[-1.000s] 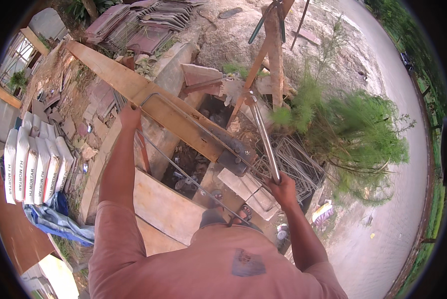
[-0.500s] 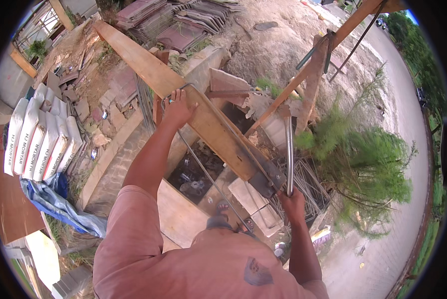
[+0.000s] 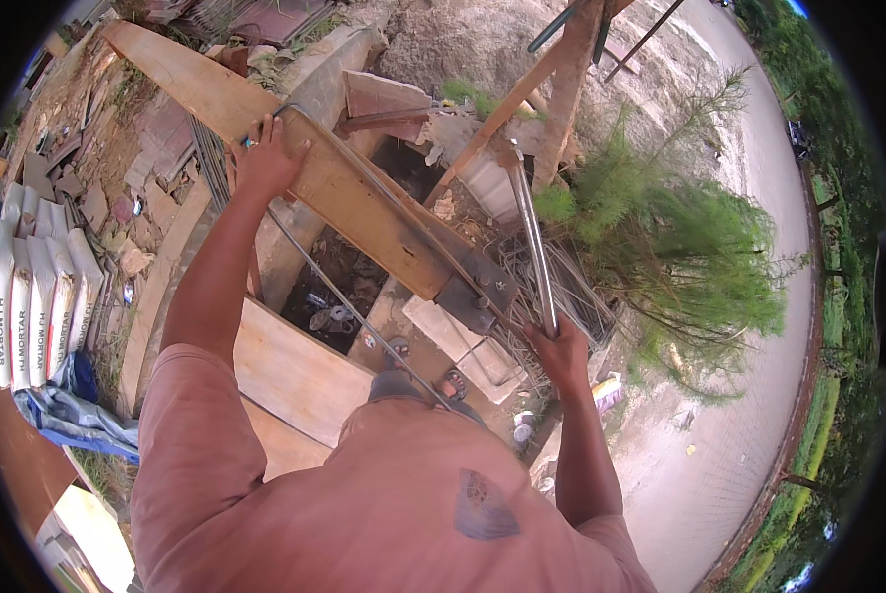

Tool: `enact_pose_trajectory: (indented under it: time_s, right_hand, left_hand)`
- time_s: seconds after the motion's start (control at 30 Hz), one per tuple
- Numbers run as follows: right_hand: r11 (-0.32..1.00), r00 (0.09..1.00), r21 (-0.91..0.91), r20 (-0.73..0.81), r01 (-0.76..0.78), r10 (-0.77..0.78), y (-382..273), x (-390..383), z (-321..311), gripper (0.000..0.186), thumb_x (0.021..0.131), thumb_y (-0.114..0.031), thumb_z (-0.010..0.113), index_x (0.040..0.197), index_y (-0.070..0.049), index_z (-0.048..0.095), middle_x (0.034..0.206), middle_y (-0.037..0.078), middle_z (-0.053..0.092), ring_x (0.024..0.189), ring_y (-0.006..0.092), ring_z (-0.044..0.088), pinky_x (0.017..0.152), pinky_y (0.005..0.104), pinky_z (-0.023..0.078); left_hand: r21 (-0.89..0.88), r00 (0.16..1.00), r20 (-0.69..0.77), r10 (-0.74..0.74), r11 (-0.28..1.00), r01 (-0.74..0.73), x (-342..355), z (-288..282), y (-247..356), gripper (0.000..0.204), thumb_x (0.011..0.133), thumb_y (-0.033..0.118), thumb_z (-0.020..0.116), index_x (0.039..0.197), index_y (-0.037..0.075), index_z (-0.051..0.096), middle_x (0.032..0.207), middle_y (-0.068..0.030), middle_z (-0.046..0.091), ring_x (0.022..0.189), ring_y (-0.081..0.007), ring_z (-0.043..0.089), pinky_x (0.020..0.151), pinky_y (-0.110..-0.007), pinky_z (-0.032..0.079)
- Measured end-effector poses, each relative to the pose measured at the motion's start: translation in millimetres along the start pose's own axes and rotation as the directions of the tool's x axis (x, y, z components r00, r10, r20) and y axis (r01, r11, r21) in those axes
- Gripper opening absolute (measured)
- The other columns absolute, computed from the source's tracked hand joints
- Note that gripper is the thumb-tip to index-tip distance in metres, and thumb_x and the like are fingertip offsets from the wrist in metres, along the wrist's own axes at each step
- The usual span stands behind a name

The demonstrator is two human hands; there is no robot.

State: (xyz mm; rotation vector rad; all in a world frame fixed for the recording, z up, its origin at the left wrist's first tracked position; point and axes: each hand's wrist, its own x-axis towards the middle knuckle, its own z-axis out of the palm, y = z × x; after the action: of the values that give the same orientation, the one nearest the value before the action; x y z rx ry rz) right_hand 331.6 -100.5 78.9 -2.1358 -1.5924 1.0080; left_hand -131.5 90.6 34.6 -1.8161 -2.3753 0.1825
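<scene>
A long wooden plank (image 3: 359, 212) runs diagonally from the far left toward the middle, with a dark metal plate (image 3: 473, 296) at its near end. A thin steel rod (image 3: 349, 158) lies along it, bends near the far end and comes back toward my body as a second leg. My left hand (image 3: 270, 163) rests on the plank at that bend, fingers over the rod. My right hand (image 3: 560, 351) is closed round the lower end of a shiny metal pipe (image 3: 533, 237), close beside the plate. The pipe slants up and away, with a brownish piece at its top.
Stacked white sacks (image 3: 33, 296) and a blue tarp (image 3: 77, 405) are at the left. A pit (image 3: 334, 296) opens below the plank. Bundled thin rods (image 3: 557, 277) and a leafy shrub (image 3: 680, 247) stand to the right. Slanted timbers (image 3: 567, 99) rise ahead.
The whole view has shifted, so the scene sits farther left and higher. The pipe's top leans more to the left. Both hands keep their places on the rod and the pipe.
</scene>
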Motion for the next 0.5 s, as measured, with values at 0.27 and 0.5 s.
enact_pose_trajectory:
  time_s: [0.27, 0.5]
  right_hand:
    - [0.763, 0.913, -0.631, -0.215, 0.14, -0.346, 127.5, 12.7, -92.8, 0.029, 0.072, -0.024, 0.077, 0.069, -0.005, 0.055, 0.061, 0.013, 0.058, 0.057, 0.0318, 0.059, 0.052, 0.0416, 0.044]
    - [0.534, 0.809, -0.751, -0.001, 0.388, -0.588, 142.3, 68.8, -152.2, 0.014, 0.067, -0.011, 0.066, 0.064, -0.012, 0.053, 0.062, 0.01, 0.057, 0.059, 0.0327, 0.058, 0.053, 0.0439, 0.045]
  left_hand:
    - [-0.037, 1.0, -0.025, 0.001, 0.999, -0.002, 2.5, 8.7, -3.8, 0.079, 0.093, 0.06, 0.036, 0.148, 0.005, 0.026, 0.156, -0.0117, 0.022, 0.144, -0.0295, 0.019, 0.115, -0.053, 0.019]
    - [-0.028, 0.999, -0.046, -0.014, 1.0, 0.012, 5.3, 8.0, -5.5, 0.076, 0.094, 0.061, 0.034, 0.147, 0.006, 0.029, 0.156, -0.01, 0.022, 0.143, -0.0283, 0.023, 0.115, -0.049, 0.02]
